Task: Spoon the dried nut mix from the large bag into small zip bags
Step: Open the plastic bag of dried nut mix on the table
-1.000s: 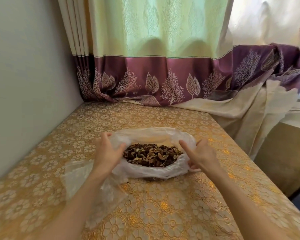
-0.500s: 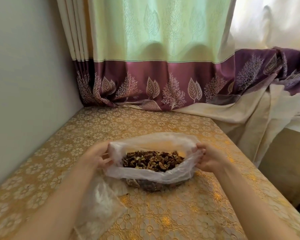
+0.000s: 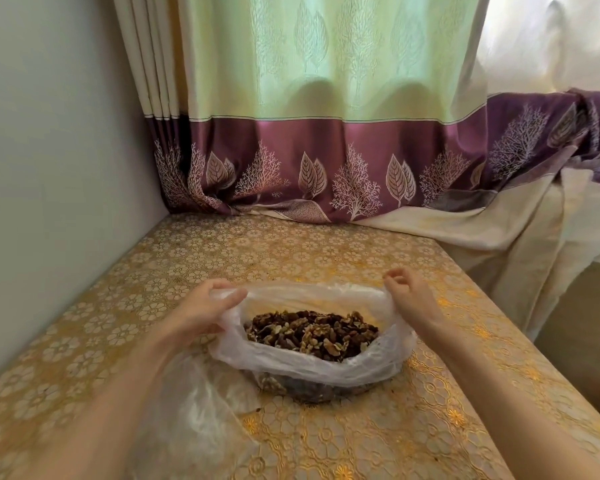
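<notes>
Filling most of the view behind your work is the curtain (image 3: pixel 326 98), pale green above a purple band printed with leaves and branching trees, its hem lying on the far edge of the tabletop. Below it spreads the tabletop (image 3: pixel 291 251), covered in one gold cloth with a repeating flower pattern; its left edge runs along a plain wall (image 3: pixel 49 168), and a cream lining fabric (image 3: pixel 499 237) drapes over its far right corner.

You have one large bag (image 3: pixel 312 365) of thin clear plastic sitting near the middle of the tabletop, toward the near edge, with its mouth spread wide. Inside lies the dried nut mix (image 3: pixel 312 332), a heap of walnut pieces and darker bits, visible through the mouth and through the plastic at the base. No label or writing can be read on the bag.

A second clear plastic bag (image 3: pixel 194 410), crumpled and flat, lies just beside the large one on its near left side, partly under your left forearm; you cannot tell from here whether it has a zip.

Your left hand (image 3: pixel 201 313) grips the left rim of the large bag, thumb over the plastic and fingers curled behind it. Your right hand (image 3: pixel 409 292) is at the right rim with fingers curled and fingertips drawn together; whether it actually pinches the plastic you cannot tell.
</notes>
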### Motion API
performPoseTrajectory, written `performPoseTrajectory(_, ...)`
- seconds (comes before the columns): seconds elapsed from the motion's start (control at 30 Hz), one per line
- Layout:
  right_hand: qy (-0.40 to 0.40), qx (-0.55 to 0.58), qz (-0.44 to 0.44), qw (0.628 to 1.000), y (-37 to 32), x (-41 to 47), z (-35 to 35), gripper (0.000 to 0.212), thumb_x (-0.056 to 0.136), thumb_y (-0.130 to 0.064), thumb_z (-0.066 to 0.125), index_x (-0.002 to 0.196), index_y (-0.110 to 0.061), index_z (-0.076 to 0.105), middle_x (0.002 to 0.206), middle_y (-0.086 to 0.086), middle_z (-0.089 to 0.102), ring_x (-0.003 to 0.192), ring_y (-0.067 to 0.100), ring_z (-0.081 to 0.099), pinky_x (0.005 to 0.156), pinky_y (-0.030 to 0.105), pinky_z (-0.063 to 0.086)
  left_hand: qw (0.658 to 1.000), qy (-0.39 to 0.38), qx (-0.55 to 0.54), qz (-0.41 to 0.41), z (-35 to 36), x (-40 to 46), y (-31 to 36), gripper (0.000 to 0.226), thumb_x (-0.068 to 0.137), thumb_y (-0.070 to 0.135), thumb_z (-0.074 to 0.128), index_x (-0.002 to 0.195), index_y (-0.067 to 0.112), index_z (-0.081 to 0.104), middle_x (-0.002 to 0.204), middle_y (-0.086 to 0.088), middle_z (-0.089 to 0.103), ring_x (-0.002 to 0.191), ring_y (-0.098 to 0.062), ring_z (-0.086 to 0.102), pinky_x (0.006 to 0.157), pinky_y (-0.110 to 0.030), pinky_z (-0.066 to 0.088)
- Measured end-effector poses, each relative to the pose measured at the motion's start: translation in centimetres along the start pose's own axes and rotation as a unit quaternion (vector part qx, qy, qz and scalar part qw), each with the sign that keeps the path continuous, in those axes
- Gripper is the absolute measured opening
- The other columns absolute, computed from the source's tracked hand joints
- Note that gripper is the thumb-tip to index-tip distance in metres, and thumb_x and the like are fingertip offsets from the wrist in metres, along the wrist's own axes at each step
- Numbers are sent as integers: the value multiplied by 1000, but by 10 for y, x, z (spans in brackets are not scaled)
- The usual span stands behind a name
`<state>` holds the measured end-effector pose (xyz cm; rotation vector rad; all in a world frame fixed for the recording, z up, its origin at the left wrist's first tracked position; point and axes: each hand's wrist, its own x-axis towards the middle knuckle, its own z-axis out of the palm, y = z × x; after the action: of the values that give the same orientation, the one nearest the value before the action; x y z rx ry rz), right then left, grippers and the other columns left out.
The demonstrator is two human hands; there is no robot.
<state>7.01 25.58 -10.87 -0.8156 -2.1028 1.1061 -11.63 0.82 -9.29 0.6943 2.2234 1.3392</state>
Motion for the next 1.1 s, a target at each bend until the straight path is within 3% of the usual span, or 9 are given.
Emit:
performPoseTrajectory(0.1,-85,-239,-127,959,-5,-9,1,44,90,-53,49,105,-14,61,103,-4,56,98,14,52,84,28,45,989,58,128,53,7,1,-6,39,90,33,58,109,-1,61,106,-14,62,89,-29,62,69,-36,53)
performPoseTrajectory(0.2,-96,-336,-138,927,-7,-8,7,42,94,-44,49,99,-7,69,97,3,62,99,17,51,90,32,41,996,56,72,4,12,2,-9,40,95,25,50,103,-12,61,101,-32,63,79,-27,57,77,-37,48)
performPoseTrajectory(0.3,-69,-86,50,993,-11,4,13,35,97,-23,53,84,6,67,69,11,58,60,16,49,55,21,38,979,28,-171,-109,9,14,-8,28,94,10,50,108,-13,57,99,-31,61,79,-32,59,85,-39,50)
performPoseTrajectory(0.4,-102,184,251,945,-14,19,14,14,92,-3,53,89,9,58,96,22,61,70,23,61,53,25,50,901,-30,-388,-192,2,27,-5,22,93,0,46,114,-6,51,85,-16,55,65,-17,49,69,-35,45)
performPoseTrajectory(0.6,-67,196,298,932,-16,57,39,14,95,-1,45,104,8,53,93,14,54,64,13,53,43,15,43,902,9,-386,-191,4,56,6,16,93,0,46,103,1,57,78,-11,56,58,-15,49,47,-23,48)
performPoseTrajectory(0.7,-12,187,272,944,-14,77,50,17,96,-3,45,107,7,53,93,11,54,77,16,53,64,22,48,903,45,-399,-154,5,66,12,15,93,2,47,104,2,58,83,-12,57,58,-15,52,41,-22,49)
performPoseTrajectory(0.93,-28,-90,66,993,-5,69,58,42,95,-24,55,56,-9,51,80,16,68,52,16,46,61,31,48,991,128,16,41,16,61,-3,57,86,29,63,135,12,39,131,-6,44,105,-17,52,79,-25,48)
performPoseTrajectory(1.0,-47,-199,3,979,-6,58,54,33,95,-30,55,89,-1,67,114,19,66,86,26,64,78,35,51,974,147,134,105,15,55,-2,71,79,28,70,140,18,34,144,-3,31,126,-18,37,96,-30,39)
performPoseTrajectory(1.1,-31,-292,-121,948,-11,37,45,45,94,-33,55,132,-10,52,137,10,51,127,23,43,106,37,33,933,111,289,184,17,40,-5,68,79,37,69,138,26,37,150,5,23,137,-14,21,110,-37,23)
